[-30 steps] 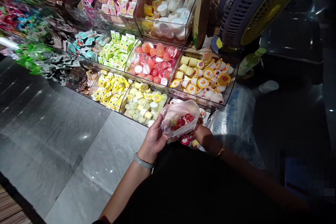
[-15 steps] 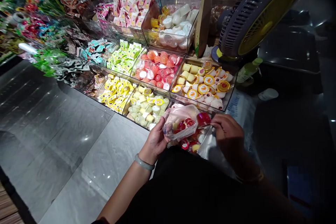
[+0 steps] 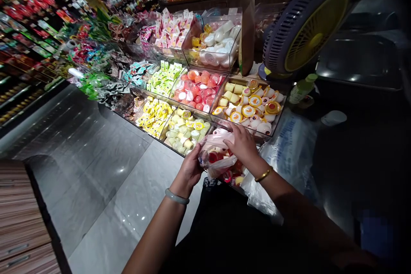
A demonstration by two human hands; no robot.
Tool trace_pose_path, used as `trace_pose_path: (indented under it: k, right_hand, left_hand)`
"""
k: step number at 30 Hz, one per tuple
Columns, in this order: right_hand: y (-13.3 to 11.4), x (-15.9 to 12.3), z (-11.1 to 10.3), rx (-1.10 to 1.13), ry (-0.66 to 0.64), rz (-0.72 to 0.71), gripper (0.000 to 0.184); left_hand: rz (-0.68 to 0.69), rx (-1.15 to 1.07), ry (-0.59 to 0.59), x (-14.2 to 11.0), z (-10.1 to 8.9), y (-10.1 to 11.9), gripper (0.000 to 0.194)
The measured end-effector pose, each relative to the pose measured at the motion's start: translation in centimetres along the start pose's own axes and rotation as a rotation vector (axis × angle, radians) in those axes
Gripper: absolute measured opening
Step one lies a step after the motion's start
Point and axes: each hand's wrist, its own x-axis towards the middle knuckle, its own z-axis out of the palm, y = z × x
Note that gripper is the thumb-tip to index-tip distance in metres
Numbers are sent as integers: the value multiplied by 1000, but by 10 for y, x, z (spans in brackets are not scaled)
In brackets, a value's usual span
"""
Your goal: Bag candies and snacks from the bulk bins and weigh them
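A clear plastic bag (image 3: pixel 221 162) with red jelly cups (image 3: pixel 213 157) inside hangs over the front right bin. My left hand (image 3: pixel 192 168), a pale bangle at its wrist, is closed on the bag's left side. Across the bag's right rim lies my right hand (image 3: pixel 243 145), a gold bangle on that wrist. Its thumb and fingers take the bag's edge, and part of the fingers is hidden. Below the bag, more red and yellow jelly cups (image 3: pixel 237 180) show in the bin.
Clear bins hold orange-lidded cups (image 3: pixel 253 105), pink-red cups (image 3: pixel 197 87), pale green cups (image 3: pixel 186 130) and yellow packets (image 3: pixel 154 115). A purple and yellow fan (image 3: pixel 308 30) stands at the back right. Loose plastic sheeting (image 3: pixel 285 150) lies right of the bins, near a green bottle (image 3: pixel 302 87).
My right hand has moved left from beside the bag onto its rim, and the red jelly cup it held is no longer in its fingers. The view has shifted slightly.
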Motion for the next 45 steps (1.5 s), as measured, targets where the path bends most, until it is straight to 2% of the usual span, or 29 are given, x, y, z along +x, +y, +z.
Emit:
trace_pose_path:
  k: [2, 4, 6, 9, 12, 15, 19, 24, 28, 31, 34, 36, 37, 41, 43, 45]
  right_hand:
    - [8, 6, 1, 30, -121, 39, 31]
    - [10, 6, -3, 91, -153, 38, 12]
    - [6, -3, -13, 276, -87, 26, 13]
    - [-15, -31, -37, 752, -12, 15, 19]
    - [-45, -68, -69, 1111, -42, 58, 21]
    - [-67, -113, -102, 1317, -115, 120, 21]
    - [-70, -183, -138, 1426, -148, 163, 18]
    - [-47, -281, -181, 1314, -184, 329, 20]
    - [-19, -350, -218, 1179, -235, 379, 23]
    - [10, -390, -248, 1087, -251, 373, 22]
    - [50, -424, -279, 1039, -233, 424, 21]
    - [84, -447, -300, 1001, -201, 461, 22]
    - [104, -459, -312, 987, -176, 486, 23]
    - [190, -507, -365, 981, -72, 603, 27]
    - [231, -528, -398, 982, -7, 614, 26]
    - [270, -546, -432, 976, 70, 600, 26]
  left_hand:
    - [16, 54, 12, -2, -1, -2, 49]
    - [27, 106, 43, -10, -1, -3, 49]
    - [46, 141, 76, -26, 1, -2, 46]
    - [114, 160, 54, -70, 8, 3, 41]
    - [237, 191, -15, -127, 19, 3, 53]
    - [307, 279, -9, -178, 24, -9, 62]
    - [308, 468, 66, -226, 13, -41, 60]
    - [201, 847, 26, -269, -5, -91, 54]
    - [250, 1364, -102, -295, -7, -147, 57]
    - [275, 1669, -121, -305, 4, -195, 62]
    - [56, 1737, -172, -308, 29, -238, 50]
    - [-103, 1603, -245, -309, 56, -260, 46]
    - [-135, 1503, -270, -310, 73, -269, 47]
    - [-161, 1107, -310, -313, 160, -305, 47]
    - [-194, 1056, -371, -315, 209, -329, 40]
    - [-141, 1118, -417, -315, 258, -359, 32]
